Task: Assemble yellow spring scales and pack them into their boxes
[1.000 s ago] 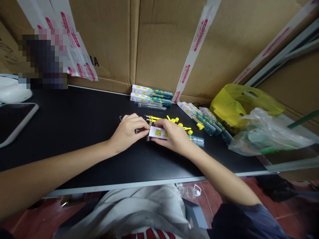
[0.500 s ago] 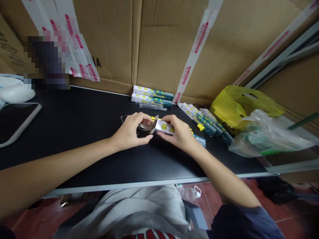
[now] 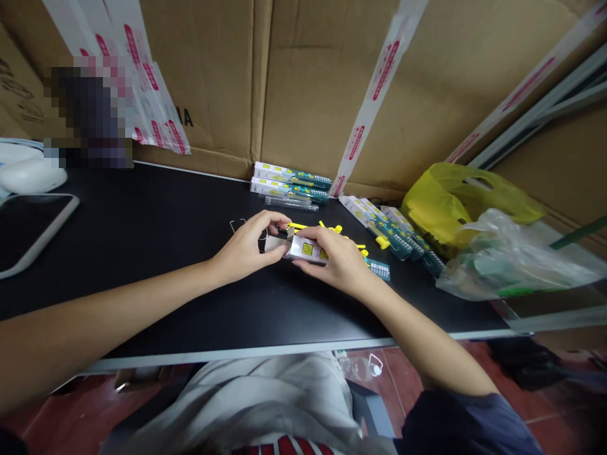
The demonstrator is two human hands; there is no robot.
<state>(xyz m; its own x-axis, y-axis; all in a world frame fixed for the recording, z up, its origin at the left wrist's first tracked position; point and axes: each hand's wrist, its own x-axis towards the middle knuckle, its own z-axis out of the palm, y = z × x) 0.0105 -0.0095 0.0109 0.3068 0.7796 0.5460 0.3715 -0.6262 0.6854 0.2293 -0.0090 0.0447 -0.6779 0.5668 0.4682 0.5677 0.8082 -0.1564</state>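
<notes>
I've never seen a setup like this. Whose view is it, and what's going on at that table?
There's no machine arm here, just a person's bare hands, seen by a camera worn on their head, looking forward and down. The right hand holds a small printed box; the left hand is at its flapped end, though its exact grip is unclear. On the black table lie yellow parts, clear tubes and more printed boxes. A phone lies far left, a yellow bag on the right.
</notes>
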